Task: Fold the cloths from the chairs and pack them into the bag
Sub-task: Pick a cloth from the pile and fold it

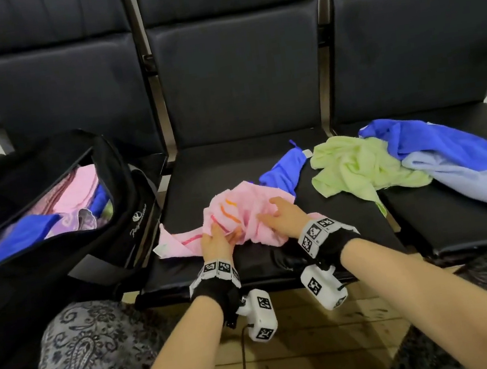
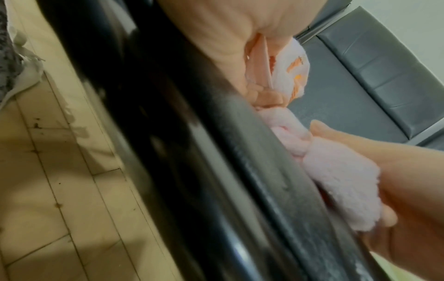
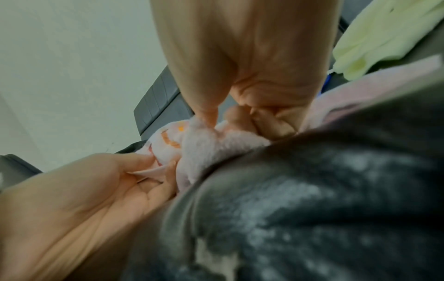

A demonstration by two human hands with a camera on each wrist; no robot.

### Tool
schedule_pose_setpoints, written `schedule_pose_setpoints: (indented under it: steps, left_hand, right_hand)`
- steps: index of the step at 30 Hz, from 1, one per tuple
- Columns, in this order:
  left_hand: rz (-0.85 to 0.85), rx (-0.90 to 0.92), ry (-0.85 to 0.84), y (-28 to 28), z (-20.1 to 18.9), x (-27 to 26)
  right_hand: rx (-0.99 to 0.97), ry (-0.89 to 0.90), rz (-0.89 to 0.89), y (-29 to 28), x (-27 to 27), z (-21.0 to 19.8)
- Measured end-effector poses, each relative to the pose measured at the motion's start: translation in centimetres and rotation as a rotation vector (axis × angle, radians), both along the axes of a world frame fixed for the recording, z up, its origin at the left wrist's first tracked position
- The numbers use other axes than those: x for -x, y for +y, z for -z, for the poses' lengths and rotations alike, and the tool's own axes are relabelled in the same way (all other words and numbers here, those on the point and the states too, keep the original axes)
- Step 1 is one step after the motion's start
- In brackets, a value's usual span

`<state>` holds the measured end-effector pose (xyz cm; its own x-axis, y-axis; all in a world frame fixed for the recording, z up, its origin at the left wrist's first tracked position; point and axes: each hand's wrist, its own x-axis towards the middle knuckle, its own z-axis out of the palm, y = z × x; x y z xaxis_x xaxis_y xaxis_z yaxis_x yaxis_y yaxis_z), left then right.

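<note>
We are bunching a crumpled pink cloth (image 1: 241, 212) with orange stripes on the middle chair seat (image 1: 232, 160), right of the open bag (image 1: 52, 211); our left hand (image 1: 216, 241) and right hand (image 1: 284, 214) are both curling fingers into its folds, gripping it

Crumpled pink cloth (image 1: 240, 213) on middle seat

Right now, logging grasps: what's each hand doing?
Left hand: pinching the pink cloth.
Right hand: fingers curled, gripping the same pink cloth.
</note>
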<state>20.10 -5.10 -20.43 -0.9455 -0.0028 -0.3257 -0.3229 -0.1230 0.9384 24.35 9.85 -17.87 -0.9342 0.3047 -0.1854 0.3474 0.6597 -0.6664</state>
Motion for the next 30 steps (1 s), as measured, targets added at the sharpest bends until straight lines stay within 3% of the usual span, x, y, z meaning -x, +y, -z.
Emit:
schedule_pose_setpoints:
  steps: [8,14,17,23,30]
  left_hand:
    - [-0.024,-0.225,-0.032,0.6,-0.4,0.0]
    - [-0.024,-0.232,-0.020,0.6,-0.3,0.0]
    - [-0.033,-0.156,0.054,0.5,0.3,-0.1]
    - [0.014,0.232,0.216,0.4,0.2,-1.1]
    - [0.115,0.402,0.438,0.6,-0.1,-2.3]
  right_hand:
    - [-0.025,0.009,-0.039,0.0,0.3,0.6]
    - [0.039,0.367,0.133,0.3,-0.5,0.4]
    - [0.123,0.420,0.167,0.3,-1.0,0.4]
    - [0.402,0.461,0.314,-0.1,-1.9,1.2]
    - [0.535,0.524,0.420,0.0,-3.8,3.0]
